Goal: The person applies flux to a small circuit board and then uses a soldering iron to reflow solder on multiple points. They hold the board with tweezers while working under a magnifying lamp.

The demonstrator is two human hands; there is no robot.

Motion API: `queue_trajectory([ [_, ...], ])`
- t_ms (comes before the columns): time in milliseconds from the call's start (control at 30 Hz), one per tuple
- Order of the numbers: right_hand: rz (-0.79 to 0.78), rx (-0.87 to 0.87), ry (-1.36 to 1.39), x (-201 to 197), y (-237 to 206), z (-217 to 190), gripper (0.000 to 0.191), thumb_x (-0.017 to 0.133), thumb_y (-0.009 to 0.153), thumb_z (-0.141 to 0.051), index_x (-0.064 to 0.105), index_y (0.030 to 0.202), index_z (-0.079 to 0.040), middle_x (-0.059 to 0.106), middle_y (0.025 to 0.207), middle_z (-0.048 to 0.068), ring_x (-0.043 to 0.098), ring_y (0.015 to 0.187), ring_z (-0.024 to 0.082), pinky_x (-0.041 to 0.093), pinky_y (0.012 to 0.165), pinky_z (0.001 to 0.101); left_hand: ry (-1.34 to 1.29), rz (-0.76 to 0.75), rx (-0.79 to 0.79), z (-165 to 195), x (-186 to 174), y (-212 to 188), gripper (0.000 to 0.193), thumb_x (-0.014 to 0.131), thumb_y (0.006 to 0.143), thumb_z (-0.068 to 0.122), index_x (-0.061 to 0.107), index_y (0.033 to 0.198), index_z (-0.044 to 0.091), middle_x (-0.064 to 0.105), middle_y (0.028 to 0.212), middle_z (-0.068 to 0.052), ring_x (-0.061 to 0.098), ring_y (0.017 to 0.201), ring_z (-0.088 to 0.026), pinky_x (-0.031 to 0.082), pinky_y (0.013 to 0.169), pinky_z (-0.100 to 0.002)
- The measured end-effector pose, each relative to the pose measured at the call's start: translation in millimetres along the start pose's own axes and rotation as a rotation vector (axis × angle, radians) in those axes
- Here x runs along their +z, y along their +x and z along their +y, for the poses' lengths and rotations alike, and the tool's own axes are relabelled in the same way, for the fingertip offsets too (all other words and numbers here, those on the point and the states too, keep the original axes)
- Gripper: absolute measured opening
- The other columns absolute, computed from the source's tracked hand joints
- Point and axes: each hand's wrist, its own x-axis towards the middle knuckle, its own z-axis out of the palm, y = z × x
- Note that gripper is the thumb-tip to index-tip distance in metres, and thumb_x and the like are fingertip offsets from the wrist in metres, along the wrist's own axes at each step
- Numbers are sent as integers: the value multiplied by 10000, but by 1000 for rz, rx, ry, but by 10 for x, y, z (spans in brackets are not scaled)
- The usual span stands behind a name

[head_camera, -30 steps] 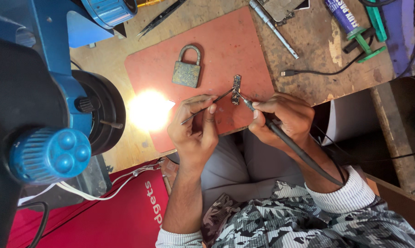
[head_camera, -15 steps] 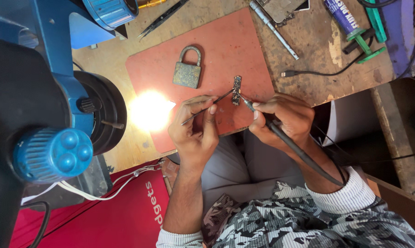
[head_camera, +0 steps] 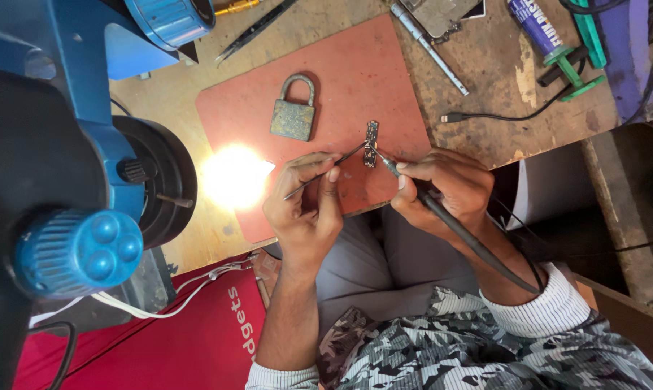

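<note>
A small dark circuit board (head_camera: pixel 371 143) lies on a red work mat (head_camera: pixel 341 87). My left hand (head_camera: pixel 308 206) grips thin tweezers (head_camera: pixel 326 170) whose tips reach the board's left edge. My right hand (head_camera: pixel 449 188) holds a black soldering iron (head_camera: pixel 456 224) like a pen. Its metal tip touches the board's lower right side, and its cable runs back along my right forearm.
A worn padlock (head_camera: pixel 293 112) rests on the mat, left of the board. A blue microscope (head_camera: pixel 73 180) with a bright lamp spot (head_camera: pixel 232 177) fills the left. Tweezers (head_camera: pixel 254 29), a metal rod (head_camera: pixel 429 49), a tube (head_camera: pixel 536 29) and a cable plug (head_camera: pixel 453 117) lie on the wooden bench.
</note>
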Motion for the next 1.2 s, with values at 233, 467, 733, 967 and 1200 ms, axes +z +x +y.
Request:
queue_trajectory([
  [233, -2, 12, 12, 0, -2, -2, 97, 742, 853, 12, 674, 919, 36, 693, 801, 136, 704, 714, 253, 559, 687, 347, -3, -4, -2, 2, -7, 5, 90, 690, 993, -83, 651, 1051, -26, 724, 1116, -129, 705, 1009, -131, 563, 816, -220],
  [467, 0, 14, 9, 3, -12, 21, 101, 745, 858, 15, 672, 922, 42, 692, 789, 137, 703, 701, 240, 556, 672, 338, -3, -3, -8, 11, 6, 13, 90, 689, 989, -84, 652, 1049, -28, 724, 1112, -127, 700, 996, -126, 564, 798, -218],
  [733, 16, 4, -4, 11, -5, 17, 107, 751, 858, 14, 672, 926, 36, 698, 798, 141, 712, 712, 241, 559, 673, 337, -22, -6, -22, 13, 4, 4, 88, 688, 994, -79, 649, 1053, -28, 719, 1117, -123, 698, 996, -119, 567, 778, -213],
  [967, 11, 25, 13, -2, -40, 31, 130, 756, 868, 29, 656, 950, 29, 693, 808, 149, 691, 707, 232, 535, 669, 333, -2, 4, -30, 17, -1, -3, 97, 694, 982, -86, 656, 1047, -25, 729, 1097, -124, 695, 963, -113, 547, 748, -205],
  [1200, 197, 88, 107, -225, -475, 264, 137, 705, 892, -5, 686, 1010, 63, 649, 733, 129, 613, 648, 146, 479, 541, 301, 42, 3, -10, 26, -13, 0, 94, 703, 971, -79, 663, 1036, -24, 734, 1083, -130, 704, 948, -145, 553, 794, -229],
])
